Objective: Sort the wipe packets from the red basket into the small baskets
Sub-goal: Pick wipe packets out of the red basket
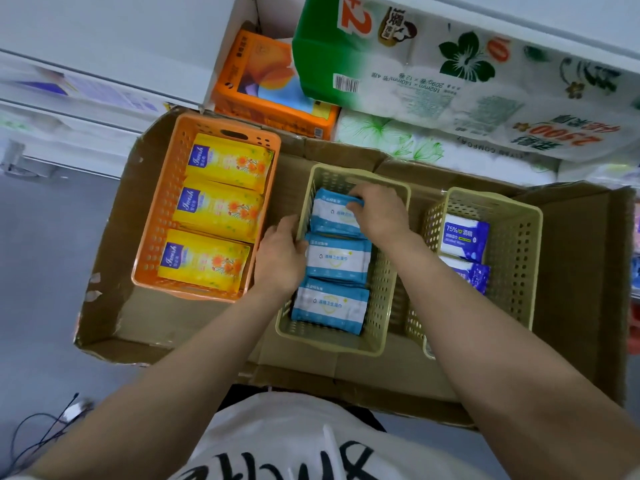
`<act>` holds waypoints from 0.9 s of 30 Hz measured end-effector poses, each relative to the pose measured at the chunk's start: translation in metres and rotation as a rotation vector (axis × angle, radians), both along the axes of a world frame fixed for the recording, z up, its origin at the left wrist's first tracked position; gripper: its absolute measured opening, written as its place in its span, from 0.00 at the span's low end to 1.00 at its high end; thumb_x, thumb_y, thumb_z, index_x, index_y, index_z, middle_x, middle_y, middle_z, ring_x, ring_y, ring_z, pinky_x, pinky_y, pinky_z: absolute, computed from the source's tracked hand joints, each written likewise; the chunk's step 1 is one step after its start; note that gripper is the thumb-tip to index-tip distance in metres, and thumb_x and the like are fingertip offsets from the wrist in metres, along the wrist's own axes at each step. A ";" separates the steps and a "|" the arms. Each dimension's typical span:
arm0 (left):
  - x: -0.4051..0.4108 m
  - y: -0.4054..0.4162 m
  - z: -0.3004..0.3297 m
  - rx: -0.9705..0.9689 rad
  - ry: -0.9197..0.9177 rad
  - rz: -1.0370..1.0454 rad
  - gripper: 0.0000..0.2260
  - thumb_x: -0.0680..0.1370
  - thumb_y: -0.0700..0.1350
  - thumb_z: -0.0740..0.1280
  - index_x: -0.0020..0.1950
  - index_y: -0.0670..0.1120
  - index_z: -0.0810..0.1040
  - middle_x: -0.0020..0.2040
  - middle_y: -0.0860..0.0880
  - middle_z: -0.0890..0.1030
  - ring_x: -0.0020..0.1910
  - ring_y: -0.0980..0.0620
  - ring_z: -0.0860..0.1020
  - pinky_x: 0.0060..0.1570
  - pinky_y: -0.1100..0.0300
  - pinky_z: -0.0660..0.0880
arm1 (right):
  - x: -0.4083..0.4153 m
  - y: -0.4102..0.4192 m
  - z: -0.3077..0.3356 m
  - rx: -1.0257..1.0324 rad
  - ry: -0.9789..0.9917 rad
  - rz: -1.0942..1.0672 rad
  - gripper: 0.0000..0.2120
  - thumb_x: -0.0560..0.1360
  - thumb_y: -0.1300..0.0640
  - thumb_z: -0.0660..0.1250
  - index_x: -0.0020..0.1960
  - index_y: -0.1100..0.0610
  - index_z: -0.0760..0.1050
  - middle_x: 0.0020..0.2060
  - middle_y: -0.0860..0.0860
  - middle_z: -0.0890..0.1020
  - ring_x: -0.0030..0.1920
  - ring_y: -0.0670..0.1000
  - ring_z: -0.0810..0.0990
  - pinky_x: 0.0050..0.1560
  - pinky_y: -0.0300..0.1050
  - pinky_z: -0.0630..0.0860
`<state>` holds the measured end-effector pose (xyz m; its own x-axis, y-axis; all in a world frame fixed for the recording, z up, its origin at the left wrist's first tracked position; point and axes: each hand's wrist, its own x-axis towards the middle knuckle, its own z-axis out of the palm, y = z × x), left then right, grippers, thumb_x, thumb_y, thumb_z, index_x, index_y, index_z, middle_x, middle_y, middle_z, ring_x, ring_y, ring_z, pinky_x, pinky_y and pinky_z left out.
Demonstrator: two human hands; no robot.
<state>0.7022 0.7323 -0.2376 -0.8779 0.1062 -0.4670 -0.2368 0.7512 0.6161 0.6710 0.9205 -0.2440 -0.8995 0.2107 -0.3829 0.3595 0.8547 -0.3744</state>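
I see a flattened cardboard box [114, 317] that carries three small baskets. At its left edge stands the orange basket [162, 209], filled with three yellow packets [221, 207] in a row. In the middle is a beige basket [381, 289] with three blue-and-white wipe packets, lying one behind the other. Near the right edge stands a second beige basket [516, 258], which holds dark blue alcohol wipe packets [464, 237] (I can count two, the nearer one is partly hidden by my arm).

My left hand [280, 258] grips the left wall of the middle basket, the fingers curled over its rim beside the middle packet [337, 259]. My right hand [377, 213] is inside the same basket at its far end, and its fingers are curled on the far packet [329, 216], holding its far edge. The near packet [329, 306] lies free, touching the middle one.

Behind the far edge of the cardboard I see an orange tissue pack [263, 84] and a large green-and-white paper roll pack [450, 64]
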 end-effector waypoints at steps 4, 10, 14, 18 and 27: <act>0.006 -0.006 -0.003 0.058 -0.021 0.052 0.21 0.79 0.45 0.66 0.71 0.54 0.71 0.58 0.48 0.79 0.56 0.50 0.76 0.54 0.55 0.75 | 0.001 -0.008 -0.019 0.130 0.090 0.093 0.15 0.78 0.57 0.66 0.64 0.53 0.78 0.57 0.55 0.80 0.59 0.59 0.77 0.54 0.53 0.76; 0.001 -0.012 -0.002 0.226 -0.133 0.119 0.21 0.80 0.42 0.66 0.73 0.53 0.71 0.62 0.51 0.79 0.57 0.57 0.75 0.36 0.78 0.68 | 0.032 -0.013 -0.029 0.183 0.134 0.148 0.20 0.77 0.51 0.68 0.69 0.46 0.73 0.66 0.50 0.74 0.68 0.55 0.66 0.63 0.53 0.70; -0.002 -0.013 0.001 0.274 -0.163 0.100 0.21 0.80 0.42 0.65 0.73 0.52 0.71 0.60 0.50 0.80 0.51 0.60 0.76 0.31 0.80 0.69 | 0.030 -0.007 -0.033 0.124 0.039 0.176 0.22 0.78 0.54 0.68 0.71 0.45 0.71 0.69 0.49 0.71 0.70 0.53 0.63 0.66 0.47 0.68; -0.002 -0.014 0.004 0.294 -0.163 0.079 0.20 0.81 0.41 0.65 0.72 0.52 0.71 0.57 0.52 0.80 0.47 0.63 0.76 0.31 0.79 0.70 | 0.025 -0.007 -0.029 0.143 0.028 0.209 0.24 0.75 0.53 0.71 0.70 0.46 0.71 0.67 0.50 0.71 0.68 0.53 0.64 0.64 0.48 0.70; 0.001 -0.014 0.001 0.275 -0.115 0.067 0.20 0.80 0.41 0.65 0.72 0.54 0.72 0.60 0.54 0.80 0.57 0.57 0.76 0.36 0.78 0.70 | 0.023 -0.019 -0.033 0.302 0.019 0.231 0.23 0.75 0.56 0.70 0.68 0.48 0.69 0.65 0.53 0.70 0.66 0.56 0.65 0.54 0.54 0.76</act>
<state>0.7029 0.7184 -0.2364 -0.8303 0.1861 -0.5254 -0.3600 0.5406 0.7604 0.6943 0.9011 -0.2768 -0.9429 0.1022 -0.3170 0.1397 0.9854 -0.0977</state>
